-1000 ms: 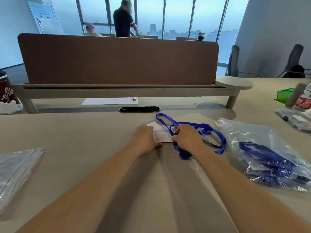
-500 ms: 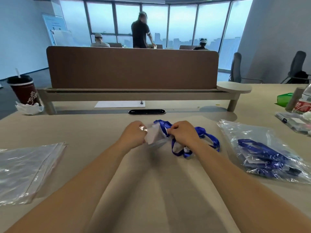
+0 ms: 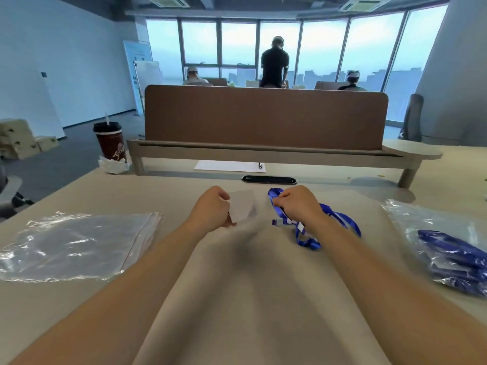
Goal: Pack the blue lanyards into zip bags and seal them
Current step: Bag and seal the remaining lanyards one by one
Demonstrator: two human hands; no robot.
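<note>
My left hand (image 3: 213, 206) pinches a small clear zip bag (image 3: 243, 208) and holds it just above the beige desk (image 3: 250, 299). To its right, my right hand (image 3: 296, 204) grips a bunched blue lanyard (image 3: 307, 233); loops of the strap trail out behind the wrist and a white clip end hangs below the fingers. The bag and the lanyard are apart, with a small gap between my hands. A stack of empty clear zip bags (image 3: 76, 246) lies at the left. A large clear bag (image 3: 427, 233) of several blue lanyards (image 3: 453, 256) lies at the right.
A brown desk divider (image 3: 263, 117) on a raised shelf crosses the far side of the desk. A dark red paper cup (image 3: 109, 139) on crumpled tissue stands far left. A sheet of paper with a pen (image 3: 229, 165) and a black cable slot (image 3: 268, 179) lie beyond my hands. People are by the windows behind.
My hands have lifted and drawn apart: the left took the zip bag to the left, the right gathered the lanyard into a bunch. The camera has tilted upward.
</note>
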